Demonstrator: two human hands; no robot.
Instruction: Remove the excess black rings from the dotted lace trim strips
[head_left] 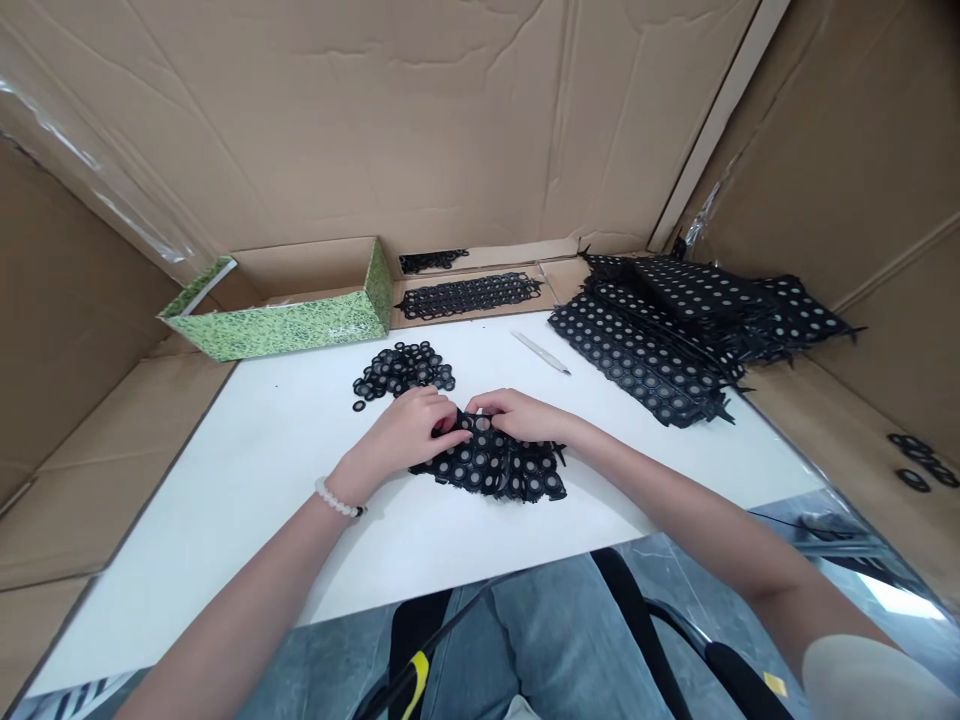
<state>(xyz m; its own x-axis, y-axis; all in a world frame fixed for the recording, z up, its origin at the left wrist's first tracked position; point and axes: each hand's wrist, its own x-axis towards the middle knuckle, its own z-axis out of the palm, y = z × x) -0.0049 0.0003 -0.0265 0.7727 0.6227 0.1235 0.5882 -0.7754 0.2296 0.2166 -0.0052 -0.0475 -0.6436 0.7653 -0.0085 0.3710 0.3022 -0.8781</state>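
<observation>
A black sheet with rows of pale round spots (499,470) lies bunched on the white table in front of me. Its upper left edge is pinched between the thumb and fingers of my left hand (416,430), which wears a pale bead bracelet at the wrist. My right hand (517,412) grips the same edge just to the right, fingers bent over it. One larger pale disc (481,423) shows between the two hands. Beyond my left hand sits a pile of small black rings with grey centres (401,368). Parts of the fingertips are hidden behind the sheet.
Further black spotted sheets (645,350) are stacked at the back right. A white pen-like tool (541,352) lies beside them. At the back left stands a green patterned box (300,330), with a black perforated strip (469,296) on cardboard beside it. Cardboard walls surround the table.
</observation>
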